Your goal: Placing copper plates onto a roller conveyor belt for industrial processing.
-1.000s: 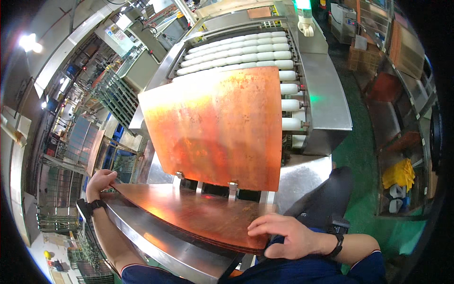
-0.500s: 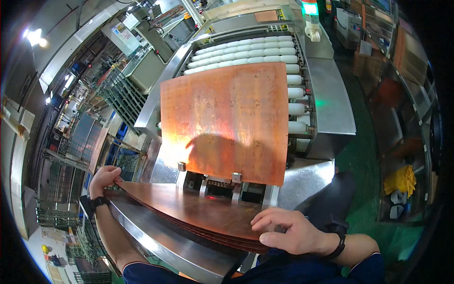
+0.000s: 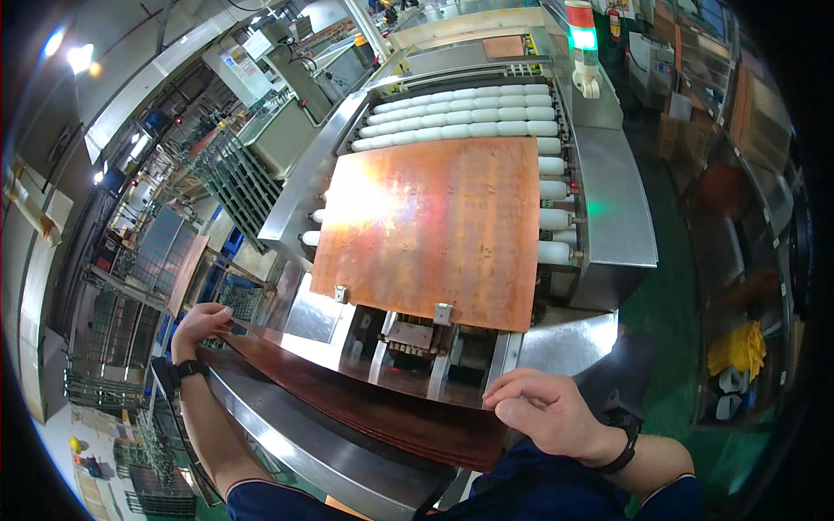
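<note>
One rectangular, orange copper-coloured sheet [image 3: 426,234] already lies on the bumpy white rollers [image 3: 460,120], judged placed. The left hand [image 3: 205,326] and right hand [image 3: 549,418] pinch the corners of another thin, glossy brown metal sheet [image 3: 408,387], its near edge raised above a reddish-brown stack [image 3: 347,405], apparently left to handle, on the steel desk [image 3: 282,415].
</note>
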The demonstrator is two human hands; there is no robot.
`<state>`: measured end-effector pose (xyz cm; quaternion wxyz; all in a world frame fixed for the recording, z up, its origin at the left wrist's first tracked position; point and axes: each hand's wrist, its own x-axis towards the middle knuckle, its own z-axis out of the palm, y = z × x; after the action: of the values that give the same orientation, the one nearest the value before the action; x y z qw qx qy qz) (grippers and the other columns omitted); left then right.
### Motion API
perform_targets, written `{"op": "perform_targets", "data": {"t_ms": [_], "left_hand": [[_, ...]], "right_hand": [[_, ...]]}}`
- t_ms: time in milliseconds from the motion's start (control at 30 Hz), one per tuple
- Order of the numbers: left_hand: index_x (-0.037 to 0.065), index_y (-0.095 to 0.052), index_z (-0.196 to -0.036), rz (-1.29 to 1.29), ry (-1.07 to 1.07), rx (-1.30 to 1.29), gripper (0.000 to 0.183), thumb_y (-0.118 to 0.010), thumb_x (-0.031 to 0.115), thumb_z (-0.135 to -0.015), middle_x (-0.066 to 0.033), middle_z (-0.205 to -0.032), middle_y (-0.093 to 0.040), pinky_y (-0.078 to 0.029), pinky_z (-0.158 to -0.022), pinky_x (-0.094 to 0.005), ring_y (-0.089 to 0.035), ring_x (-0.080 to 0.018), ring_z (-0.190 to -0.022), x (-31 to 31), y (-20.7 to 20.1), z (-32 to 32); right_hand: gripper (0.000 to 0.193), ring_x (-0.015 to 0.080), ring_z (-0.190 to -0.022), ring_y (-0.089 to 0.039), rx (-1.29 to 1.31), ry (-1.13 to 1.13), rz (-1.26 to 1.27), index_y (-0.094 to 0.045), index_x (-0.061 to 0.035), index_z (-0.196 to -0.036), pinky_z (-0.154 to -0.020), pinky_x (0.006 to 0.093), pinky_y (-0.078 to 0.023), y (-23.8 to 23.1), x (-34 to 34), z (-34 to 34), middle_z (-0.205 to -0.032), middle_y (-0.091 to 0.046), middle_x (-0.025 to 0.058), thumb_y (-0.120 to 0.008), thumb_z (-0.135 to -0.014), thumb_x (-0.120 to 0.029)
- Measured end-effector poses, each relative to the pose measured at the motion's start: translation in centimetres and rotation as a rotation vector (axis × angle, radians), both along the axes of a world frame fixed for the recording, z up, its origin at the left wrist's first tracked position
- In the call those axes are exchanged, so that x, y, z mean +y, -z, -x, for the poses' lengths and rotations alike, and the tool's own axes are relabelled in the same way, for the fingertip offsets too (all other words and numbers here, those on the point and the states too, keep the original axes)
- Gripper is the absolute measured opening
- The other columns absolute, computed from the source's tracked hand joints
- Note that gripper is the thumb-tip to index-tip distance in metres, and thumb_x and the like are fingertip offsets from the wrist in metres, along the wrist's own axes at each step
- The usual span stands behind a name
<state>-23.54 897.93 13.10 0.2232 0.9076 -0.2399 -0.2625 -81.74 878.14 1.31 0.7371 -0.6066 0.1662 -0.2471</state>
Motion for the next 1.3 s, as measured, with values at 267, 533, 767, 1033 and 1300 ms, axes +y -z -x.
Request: {"op": "perform_targets", "data": {"t_ms": [267,533,767,1033,1300], "left_hand": [[0.000,-0.067,-0.094,0.010,0.071,-0.023,0.033,-0.065,0.032,-0.097,-0.0071,-0.083,-0.070,-0.057,-0.064,-0.0318,-0.067,-0.0160,-0.068,-0.5,0.0,0.7],[-0.001,-0.067,-0.087,-0.033,0.075,-0.102,0.031,-0.063,0.027,-0.098,-0.0074,-0.077,-0.068,-0.056,-0.062,-0.0322,-0.067,-0.0176,-0.067,-0.8,-0.3,1.5],[-0.001,-0.067,-0.086,0.035,0.039,-0.006,0.030,-0.063,0.026,-0.097,-0.0090,-0.078,-0.068,-0.056,-0.061,-0.0325,-0.065,-0.0176,-0.065,-0.3,-0.3,1.2],[0.001,-0.070,-0.090,-0.174,0.014,-0.144,0.054,-0.062,0.054,-0.093,-0.0047,-0.077,-0.069,-0.050,-0.057,-0.0292,-0.064,-0.0135,-0.067,-0.6,-0.2,0.6],[-0.003,-0.070,-0.101,-0.302,-0.040,-0.171,0.061,-0.060,0.057,-0.094,-0.0089,-0.083,-0.068,-0.054,-0.060,-0.0326,-0.067,-0.0163,-0.067,-1.3,-1.4,2.7]], "right_hand": [[0.028,0.0280,-0.095,-0.067,-0.120,0.097,0.519,-0.068,-0.0012,-0.111,-0.082,0.0356,-0.053,1.1,-0.4,0.4,-0.107,-0.069,0.0135,-0.074,-0.091,-0.020],[0.015,0.0297,-0.084,-0.068,-0.044,0.225,0.719,-0.071,-0.0049,-0.100,-0.073,0.0377,-0.054,4.6,-0.1,-0.4,-0.095,-0.071,0.0099,-0.075,-0.087,-0.011],[0.015,0.0296,-0.085,-0.068,-0.039,0.237,0.706,-0.072,-0.0056,-0.100,-0.073,0.0372,-0.054,4.9,-0.6,-0.6,-0.094,-0.071,0.0100,-0.075,-0.086,-0.012],[0.014,0.0294,-0.083,-0.068,0.024,0.220,0.734,-0.072,-0.0047,-0.099,-0.070,0.0373,-0.054,5.0,-0.8,-0.5,-0.091,-0.072,0.0108,-0.075,-0.086,-0.009],[0.011,0.0297,-0.078,-0.066,0.086,0.215,0.651,-0.071,-0.0036,-0.098,-0.069,0.0376,-0.053,6.1,-0.5,-0.3,-0.089,-0.071,0.0114,-0.073,-0.088,-0.007]]}}
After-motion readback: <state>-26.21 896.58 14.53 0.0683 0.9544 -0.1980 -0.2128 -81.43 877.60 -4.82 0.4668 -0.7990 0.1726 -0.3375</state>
